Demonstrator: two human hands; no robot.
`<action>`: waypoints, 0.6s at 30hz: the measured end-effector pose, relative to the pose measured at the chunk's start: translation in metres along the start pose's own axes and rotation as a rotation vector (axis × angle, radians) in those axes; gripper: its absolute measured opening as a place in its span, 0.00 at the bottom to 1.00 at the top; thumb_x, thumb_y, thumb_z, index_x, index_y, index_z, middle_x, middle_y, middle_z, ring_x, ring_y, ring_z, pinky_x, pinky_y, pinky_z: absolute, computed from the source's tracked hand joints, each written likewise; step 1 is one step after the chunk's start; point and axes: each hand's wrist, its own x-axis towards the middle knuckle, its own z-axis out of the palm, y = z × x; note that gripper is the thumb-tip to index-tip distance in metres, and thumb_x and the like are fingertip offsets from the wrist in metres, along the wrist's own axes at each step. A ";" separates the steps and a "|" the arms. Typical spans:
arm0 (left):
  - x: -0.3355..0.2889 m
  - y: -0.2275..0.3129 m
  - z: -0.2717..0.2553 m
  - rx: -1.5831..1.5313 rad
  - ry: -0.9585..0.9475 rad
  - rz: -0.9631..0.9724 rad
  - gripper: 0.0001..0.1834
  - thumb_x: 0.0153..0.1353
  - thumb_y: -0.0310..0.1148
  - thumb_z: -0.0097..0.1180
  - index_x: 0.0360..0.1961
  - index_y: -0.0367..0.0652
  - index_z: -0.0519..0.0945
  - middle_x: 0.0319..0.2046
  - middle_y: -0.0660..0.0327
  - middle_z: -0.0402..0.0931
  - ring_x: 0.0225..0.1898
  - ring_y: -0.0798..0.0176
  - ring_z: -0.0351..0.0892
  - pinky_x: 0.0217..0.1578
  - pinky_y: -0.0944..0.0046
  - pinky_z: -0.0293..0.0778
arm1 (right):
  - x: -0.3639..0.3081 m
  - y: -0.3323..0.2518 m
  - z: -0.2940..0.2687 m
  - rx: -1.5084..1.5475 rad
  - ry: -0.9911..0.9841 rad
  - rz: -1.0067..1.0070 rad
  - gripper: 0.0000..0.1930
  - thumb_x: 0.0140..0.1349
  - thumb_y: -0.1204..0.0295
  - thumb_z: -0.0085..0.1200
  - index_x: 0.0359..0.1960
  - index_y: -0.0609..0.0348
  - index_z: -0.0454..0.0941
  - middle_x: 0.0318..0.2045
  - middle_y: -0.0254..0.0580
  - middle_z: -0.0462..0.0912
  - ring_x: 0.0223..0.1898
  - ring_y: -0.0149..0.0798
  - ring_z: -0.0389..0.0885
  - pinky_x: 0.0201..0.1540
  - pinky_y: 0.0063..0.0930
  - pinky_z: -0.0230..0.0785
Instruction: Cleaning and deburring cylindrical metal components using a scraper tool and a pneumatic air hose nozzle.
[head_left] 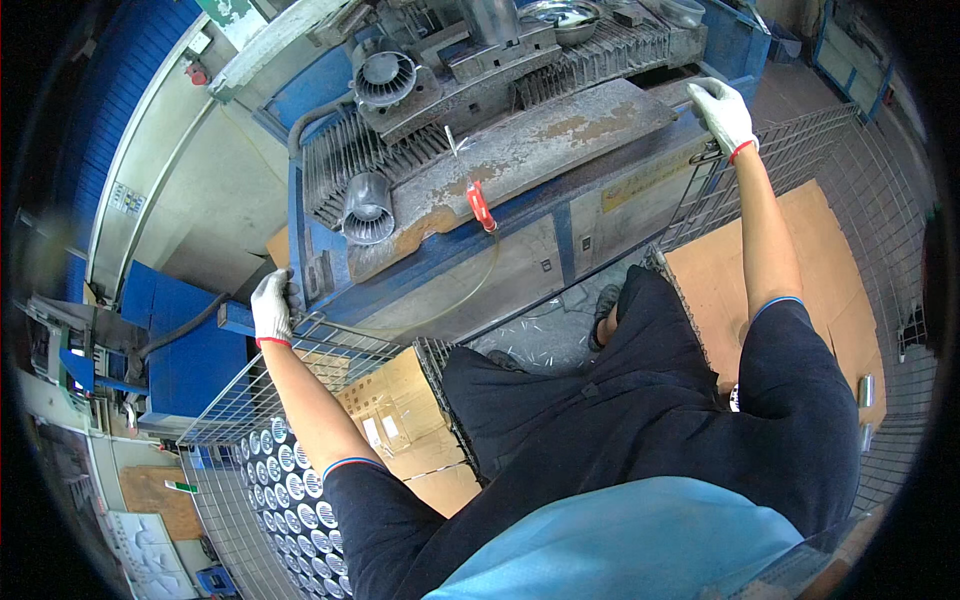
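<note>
My left hand [271,308], in a white glove with a red cuff, is at the left front corner of a machine [520,240]. Its fingers bend around a small dark part there that I cannot make out. Far to the right, my right hand [722,112], gloved alike, lies against the machine's right end with its fingers stretched. Between them runs a worn grey metal plate [540,160]. A red-handled tool [480,205] with a thin hose hangs at its front edge. A finned metal cylinder [368,208] sits at the plate's left end.
Another finned cylinder [385,78] is mounted farther back. A metal bowl [572,20] stands behind it. Wire cages flank my legs: the left holds cardboard [415,425] and rows of round finned parts [295,490], the right a cardboard sheet [815,270]. Scraps litter the floor [545,335].
</note>
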 end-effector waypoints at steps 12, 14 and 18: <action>0.001 -0.002 -0.002 -0.003 0.001 -0.023 0.14 0.71 0.41 0.58 0.43 0.41 0.87 0.23 0.65 0.78 0.16 0.72 0.70 0.16 0.69 0.64 | -0.001 -0.002 0.000 -0.013 0.004 -0.008 0.18 0.71 0.58 0.64 0.51 0.61 0.86 0.31 0.30 0.84 0.28 0.23 0.76 0.30 0.22 0.68; 0.002 -0.002 -0.002 0.014 -0.006 0.008 0.14 0.70 0.40 0.58 0.43 0.41 0.87 0.23 0.65 0.78 0.15 0.72 0.70 0.16 0.69 0.63 | -0.002 -0.003 0.000 -0.021 0.007 -0.007 0.18 0.71 0.58 0.64 0.51 0.61 0.86 0.31 0.30 0.84 0.28 0.23 0.76 0.30 0.22 0.68; 0.006 -0.007 -0.006 0.009 -0.030 0.000 0.14 0.70 0.40 0.58 0.43 0.41 0.87 0.23 0.65 0.78 0.14 0.71 0.69 0.15 0.69 0.63 | -0.003 -0.005 0.000 -0.028 0.019 -0.011 0.18 0.71 0.58 0.63 0.51 0.61 0.86 0.31 0.30 0.84 0.28 0.23 0.76 0.30 0.22 0.68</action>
